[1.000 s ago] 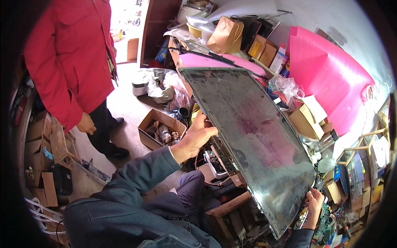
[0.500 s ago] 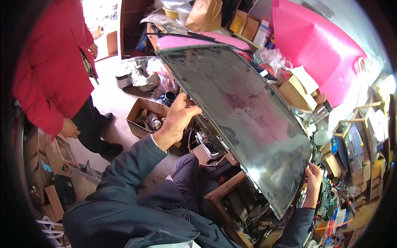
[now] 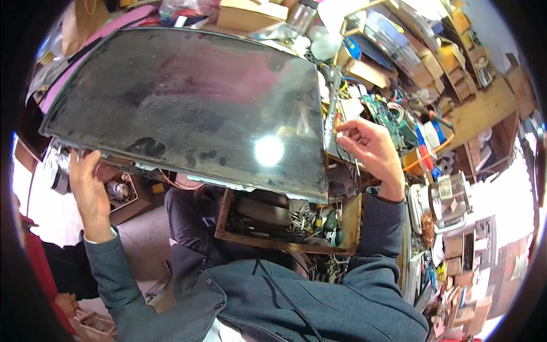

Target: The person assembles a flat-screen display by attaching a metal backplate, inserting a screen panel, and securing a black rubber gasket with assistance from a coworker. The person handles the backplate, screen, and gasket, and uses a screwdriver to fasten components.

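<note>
Dark panel: one, the largest thing in view, a wide flat rectangle with a smudged glossy face; it is directly in front of the person, spanning the middle and upper left, its lower right corner above the wooden drawer. One round white glare shows on its face.
Surface: one stretch of bare wood (image 3: 494,111) at the upper right, crowded with parts toward the panel (image 3: 194,108).
Wooden drawer: one (image 3: 273,243), open-topped, just below the panel's lower right edge; many small tools and parts lie inside, too jumbled to count.
Second person: one, at the lower left, shown by one red sleeve (image 3: 43,268) and one bare hand (image 3: 67,304).
Pink sheet: one strip (image 3: 125,21) showing beyond the panel's upper left edge.
Cardboard boxes: two picked out; one (image 3: 250,16) beyond the panel's upper edge, one (image 3: 142,202) on the floor near the left hand, with crumpled silvery things in it.
Person's hands: two. The left hand (image 3: 88,185) is at the panel's lower left edge, fingers raised against it; whether they close around it cannot be told. The right hand (image 3: 370,148) is apart from the panel, near its right edge, fingers partly curled; whether it pinches something thin cannot be told.
Circuit board: one green one (image 3: 376,117), just beyond the right hand.
Orange cable: one (image 3: 436,151), curving right of that hand.
</note>
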### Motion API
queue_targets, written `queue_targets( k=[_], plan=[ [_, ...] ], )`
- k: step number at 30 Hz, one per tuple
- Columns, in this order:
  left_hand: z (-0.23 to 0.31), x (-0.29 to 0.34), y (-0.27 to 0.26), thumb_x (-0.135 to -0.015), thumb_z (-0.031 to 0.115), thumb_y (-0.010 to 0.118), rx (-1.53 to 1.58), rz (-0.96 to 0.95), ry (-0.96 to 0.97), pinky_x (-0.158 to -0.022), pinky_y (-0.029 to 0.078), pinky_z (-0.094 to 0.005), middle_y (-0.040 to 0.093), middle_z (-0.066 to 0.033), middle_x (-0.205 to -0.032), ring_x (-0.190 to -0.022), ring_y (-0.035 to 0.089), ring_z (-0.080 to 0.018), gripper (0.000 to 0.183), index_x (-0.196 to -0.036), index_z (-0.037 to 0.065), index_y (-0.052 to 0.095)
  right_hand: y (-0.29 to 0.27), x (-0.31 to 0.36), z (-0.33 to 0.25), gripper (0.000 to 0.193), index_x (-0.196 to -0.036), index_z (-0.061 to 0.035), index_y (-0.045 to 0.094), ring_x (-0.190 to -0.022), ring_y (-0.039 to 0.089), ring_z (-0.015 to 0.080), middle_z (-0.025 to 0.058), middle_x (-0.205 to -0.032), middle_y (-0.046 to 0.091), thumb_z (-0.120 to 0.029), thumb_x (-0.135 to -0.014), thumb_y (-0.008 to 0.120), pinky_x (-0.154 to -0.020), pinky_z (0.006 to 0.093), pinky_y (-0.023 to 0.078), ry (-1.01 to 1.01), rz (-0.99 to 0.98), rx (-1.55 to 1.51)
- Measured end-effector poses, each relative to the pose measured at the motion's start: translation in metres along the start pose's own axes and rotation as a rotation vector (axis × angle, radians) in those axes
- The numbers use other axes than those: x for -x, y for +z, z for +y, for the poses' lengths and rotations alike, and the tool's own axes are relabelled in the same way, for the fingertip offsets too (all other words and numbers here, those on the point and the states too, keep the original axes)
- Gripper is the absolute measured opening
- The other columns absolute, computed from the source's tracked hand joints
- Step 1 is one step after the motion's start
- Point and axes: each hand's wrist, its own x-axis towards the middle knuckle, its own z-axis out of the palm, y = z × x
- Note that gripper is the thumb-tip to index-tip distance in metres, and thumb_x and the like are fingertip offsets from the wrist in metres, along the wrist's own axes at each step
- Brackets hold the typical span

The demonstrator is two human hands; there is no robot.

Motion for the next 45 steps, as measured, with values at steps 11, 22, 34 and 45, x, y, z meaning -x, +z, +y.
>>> queue_targets(
  k=[11, 22, 34, 45],
  plan=[
    [-0.004, -0.003, 0.001, -0.087, 0.002, 0.067, -0.124, 0.120, 0.109, -0.112, 0.032, -0.0363, 0.044, -0.0159, -0.143, -0.127, 0.046, -0.0231, 0.081, -0.155, -0.004, 0.023, 0.009, 0.059, -0.050, 0.023, -0.089, -0.0106, 0.062, -0.073, 0.064, 0.0270, 0.0054, -0.080, 0.058, -0.023, -0.078, 0.078, -0.059, 0.0379, 0.051, -0.384, -0.243, 0.508],
    [-0.005, -0.004, 0.014, -0.089, 0.002, 0.063, -0.103, 0.086, 0.099, -0.111, 0.033, -0.0364, 0.044, -0.0157, -0.143, -0.126, 0.046, -0.0232, 0.081, -0.157, 0.000, 0.020, 0.017, 0.063, -0.063, 0.016, -0.094, -0.0049, 0.064, -0.064, 0.059, 0.0144, 0.0004, -0.070, 0.052, -0.014, -0.081, 0.065, -0.056, 0.0288, 0.046, -0.665, -0.182, 0.950],
    [-0.005, 0.005, 0.008, -0.097, 0.018, 0.065, 0.134, -0.045, -0.131, -0.083, 0.053, -0.0272, 0.069, -0.0020, -0.107, -0.094, 0.065, -0.0121, 0.026, -0.120, 0.006, 0.062, 0.029, 0.079, -0.045, 0.026, -0.112, 0.0065, 0.066, -0.060, 0.057, 0.0159, 0.0092, -0.079, 0.062, -0.006, -0.090, 0.063, -0.052, 0.0298, 0.042, -0.889, 0.002, 0.992],
    [0.006, 0.003, -0.025, -0.095, 0.022, 0.071, 0.303, -0.445, -0.434, -0.076, 0.061, -0.0319, 0.073, -0.0055, -0.100, -0.087, 0.071, -0.0151, 0.022, -0.106, 0.004, 0.068, 0.027, 0.076, -0.046, 0.038, -0.121, 0.0119, 0.058, -0.063, 0.060, 0.0219, 0.0165, -0.084, 0.064, 0.003, -0.085, 0.066, -0.055, 0.0343, 0.046, -0.910, -0.107, 0.954]
  ],
)
